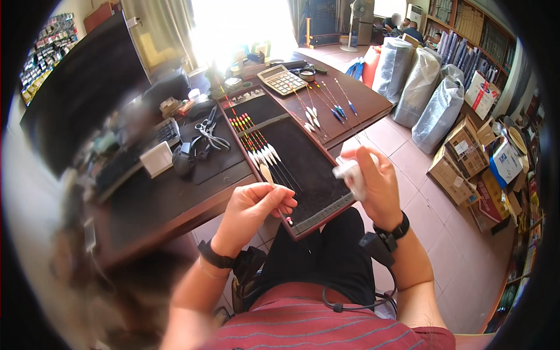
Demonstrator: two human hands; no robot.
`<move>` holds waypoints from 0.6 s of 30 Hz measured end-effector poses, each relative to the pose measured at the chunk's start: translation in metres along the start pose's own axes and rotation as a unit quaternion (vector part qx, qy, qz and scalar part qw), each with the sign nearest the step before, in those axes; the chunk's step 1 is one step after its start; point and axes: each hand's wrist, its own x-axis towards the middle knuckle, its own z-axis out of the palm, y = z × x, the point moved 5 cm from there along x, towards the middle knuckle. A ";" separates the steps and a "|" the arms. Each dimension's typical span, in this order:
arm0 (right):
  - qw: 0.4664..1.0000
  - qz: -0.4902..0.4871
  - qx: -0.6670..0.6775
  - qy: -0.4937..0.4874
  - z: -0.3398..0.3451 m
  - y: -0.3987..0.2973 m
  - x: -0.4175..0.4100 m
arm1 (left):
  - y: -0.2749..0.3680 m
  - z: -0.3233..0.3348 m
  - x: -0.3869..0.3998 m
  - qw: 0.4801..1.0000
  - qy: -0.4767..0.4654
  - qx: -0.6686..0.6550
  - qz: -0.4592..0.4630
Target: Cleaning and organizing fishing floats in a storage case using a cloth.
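My left hand (260,201) pinches the lower end of a fishing float with a cream body (266,173). The float points away from me, its thin tip over the far left of a dark-lined wooden tray (317,162). Several white-bodied floats (265,152) with red and yellow tips lie side by side in that tray, against its left side. Right of the tray's near end, my right hand (378,183) is raised and closed around a crumpled white cloth or tissue (352,173), blurred. A small red-and-white bead-like piece (289,221) sits at the tray's near left corner.
More floats (337,111) lie on the desk (367,103) to the right, near a calculator (282,80). Pliers (210,133) and a white box (156,159) are at left. Wrapped rolls (418,83) and cardboard boxes (453,164) stand on the floor at right. People (411,30) sit far back.
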 end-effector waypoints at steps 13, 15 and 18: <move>0.966 0.065 -0.109 -0.225 0.075 0.020 -0.003 | -0.001 0.023 -0.008 0.990 -0.072 0.124 0.014; 0.966 0.065 -0.106 -0.224 0.075 0.018 -0.001 | -0.001 0.023 -0.008 0.990 -0.077 0.119 0.013; 0.970 0.026 -0.150 -0.192 0.071 0.016 0.003 | -0.002 0.024 -0.007 0.990 -0.083 0.111 -0.004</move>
